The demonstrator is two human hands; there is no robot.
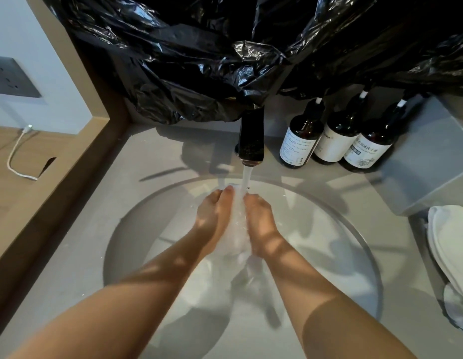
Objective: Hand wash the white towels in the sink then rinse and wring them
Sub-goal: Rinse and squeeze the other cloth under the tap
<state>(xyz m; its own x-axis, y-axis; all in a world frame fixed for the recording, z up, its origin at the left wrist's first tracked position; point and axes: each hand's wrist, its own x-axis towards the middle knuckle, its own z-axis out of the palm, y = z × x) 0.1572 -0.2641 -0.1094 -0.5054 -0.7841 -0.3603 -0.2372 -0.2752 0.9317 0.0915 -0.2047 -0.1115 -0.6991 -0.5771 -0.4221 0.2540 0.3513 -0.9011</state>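
Both hands are down in the sink (365,244), right under the tap (251,141), with the towel (236,229) bunched between them. The left hand (214,216) and the right hand (261,224) each close round it from either side, fingers curled in, and the water (247,177) lands on top of the bunch just beside the fingertips. The rest of the towel seems to trail down into the basin below the wrists, though white on white makes its edge hard to follow. This looks to me like rinsing. To do it well, I'd say feed the cloth along so the stream reaches every fold, squeezing and loosening in turn instead of holding one clump under the flow. Hold it low in the basin so the splash lands inside and not on the counter, and twist hard only once the run-off looks free of suds; whether there's soap in it now I can't tell. Counting up: two hands, one tap with one stream, one towel in the grip, and three bottles (336,143) close together in a row on the counter right of the tap. There is one grey box (432,156) beyond them, black plastic (199,60) draped behind, and one socket (10,76) and one cable (15,156) off to the left. A white pile (448,244) sits at the far right, more towels perhaps, but how many I can't say.
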